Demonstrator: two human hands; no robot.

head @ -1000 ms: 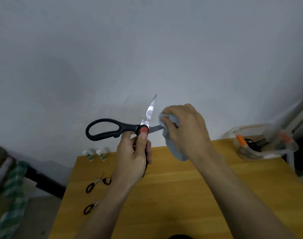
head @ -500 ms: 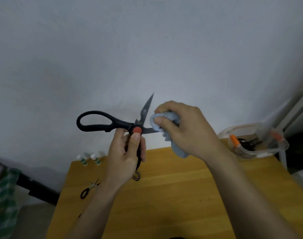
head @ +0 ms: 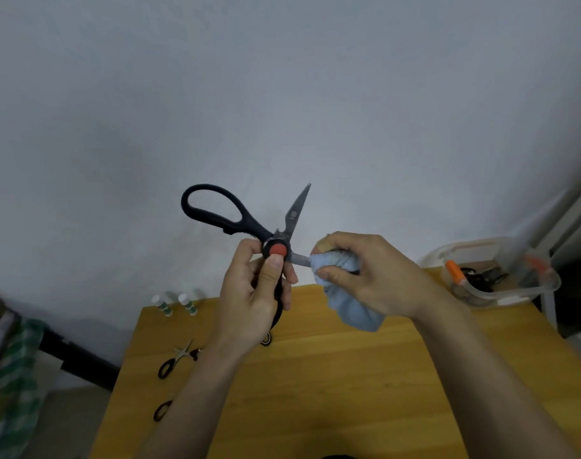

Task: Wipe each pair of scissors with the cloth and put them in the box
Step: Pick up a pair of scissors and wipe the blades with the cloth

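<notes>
Holding a large pair of black-handled kitchen scissors [head: 249,223] up above the wooden table [head: 332,385], the left hand [head: 254,296] is closed around the lower handle, with its thumb pressed just under the red pivot cap [head: 278,250]. The blades stand wide apart: one points up and to the right against the pale wall [head: 282,94], the other runs sideways to the right into a light blue cloth [head: 345,293]. The right hand [head: 365,276] is clenched on that cloth, pinching it over the sideways blade, and the loose end of the cloth hangs below the fist.

Lying on the left part of the table are a small pair of scissors [head: 178,359] with black loops and, nearer the camera, another black-looped pair [head: 163,409] partly hidden by the left forearm. Two small white bottles with green labels [head: 174,304] lie at the far left corner. A clear plastic box [head: 494,276] sits at the far right corner, well apart from the hands, with dark-handled scissors and something orange inside. Green checked fabric [head: 14,376] shows at the left edge, off the table.
</notes>
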